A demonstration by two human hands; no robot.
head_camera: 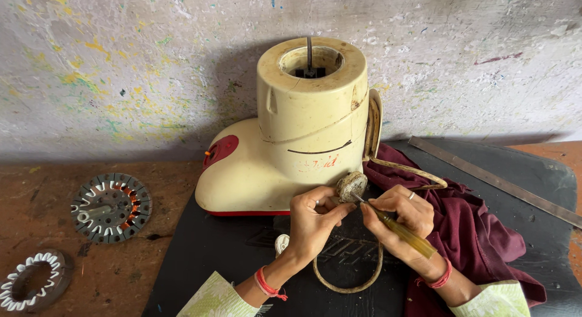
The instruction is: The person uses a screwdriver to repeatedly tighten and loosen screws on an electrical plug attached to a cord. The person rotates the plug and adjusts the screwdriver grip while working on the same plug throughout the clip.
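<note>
A cream mixer-grinder base (291,141) with a red knob panel and red bottom rim lies on a black mat (218,256). My left hand (312,220) pinches a small round dirty plug-like part (351,185) at the end of the cream power cord (400,166). My right hand (403,214) grips a screwdriver with a yellow translucent handle (407,233); its tip touches the round part. The cord loops under my hands on the mat.
A maroon cloth (479,232) lies bunched to the right. A metal ruler strip (497,180) runs diagonally at the far right. Two motor stator rings (111,206) (33,280) sit on the brown bench at left. A paint-speckled wall rises behind.
</note>
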